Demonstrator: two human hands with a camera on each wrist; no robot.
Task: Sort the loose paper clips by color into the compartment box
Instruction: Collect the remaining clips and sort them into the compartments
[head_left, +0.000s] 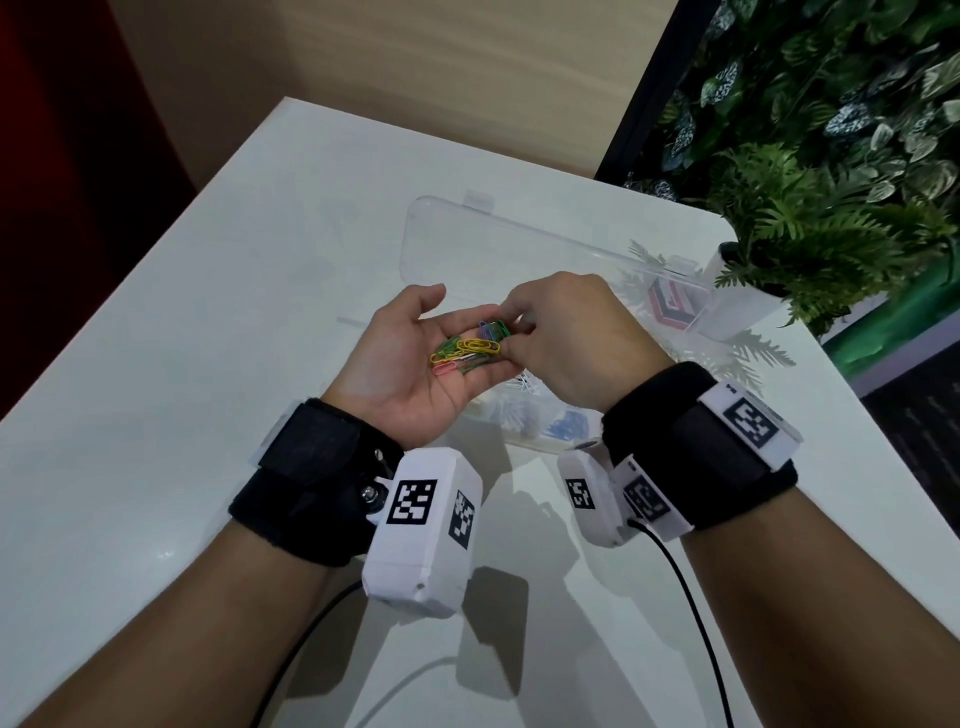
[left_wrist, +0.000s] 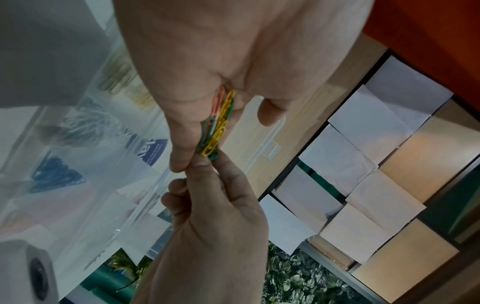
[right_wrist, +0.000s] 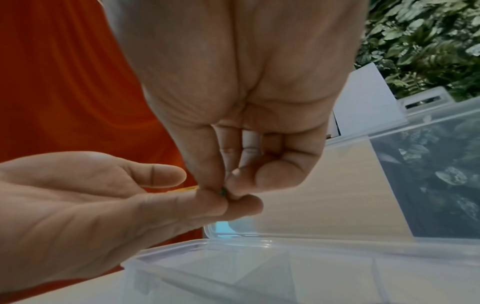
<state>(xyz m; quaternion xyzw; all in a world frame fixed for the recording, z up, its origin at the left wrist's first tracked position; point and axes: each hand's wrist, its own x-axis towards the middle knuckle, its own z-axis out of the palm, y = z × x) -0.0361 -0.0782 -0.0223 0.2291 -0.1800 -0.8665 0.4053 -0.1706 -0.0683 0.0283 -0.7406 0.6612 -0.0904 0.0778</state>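
My left hand (head_left: 410, 343) is held palm up over the clear compartment box (head_left: 540, 441). On its palm and fingers lies a small heap of paper clips (head_left: 467, 353): yellow, green, pink and one purple-blue. At the tips of those fingers my right hand (head_left: 519, 325) pinches a green clip (head_left: 500, 328) between thumb and forefinger. The left wrist view shows the heap of paper clips (left_wrist: 217, 127) edge-on, with the right hand's fingertips (left_wrist: 205, 162) at its end. Only a speck of the green clip (right_wrist: 223, 190) shows in the right wrist view. Blue clips (head_left: 569, 423) and pale clips (head_left: 522, 384) lie in compartments below.
The box's clear lid (head_left: 519, 244) lies open flat on the far side. A white plant pot (head_left: 743, 312) and a small red-and-black box (head_left: 675, 306) stand at the right. The white table's (head_left: 182, 364) left edge is close; a leafy wall is at the far right.
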